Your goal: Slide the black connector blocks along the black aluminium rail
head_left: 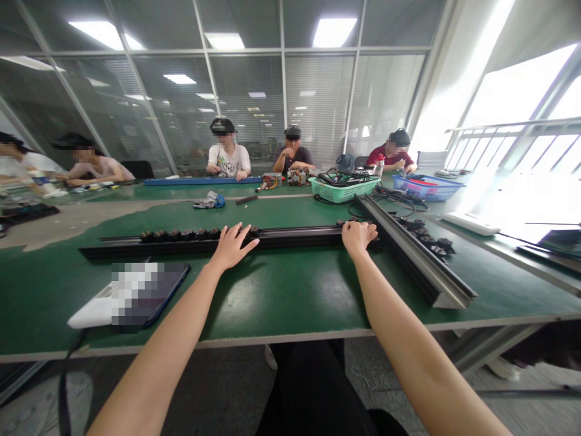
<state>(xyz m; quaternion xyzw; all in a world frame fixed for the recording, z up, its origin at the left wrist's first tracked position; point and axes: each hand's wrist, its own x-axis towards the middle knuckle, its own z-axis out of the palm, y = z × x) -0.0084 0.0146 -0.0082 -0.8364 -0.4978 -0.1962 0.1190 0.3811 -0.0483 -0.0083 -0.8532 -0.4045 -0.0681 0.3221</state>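
A long black metal rail lies crosswise on the green table. Along its left part stands a row of several small black parts with brownish tops. My left hand rests over the rail at the right end of this row, fingers spread and thumb apart. My right hand is at the rail's right end, its fingers curled down over small dark pieces there; what they hold is hidden. A second metal rail runs away from me just right of that hand, with several loose black parts beyond it.
On the green table a phone and a white device lie at the left. Farther back are a grey-blue glove, a green basket of cables and a blue basket. Several people sit across the table.
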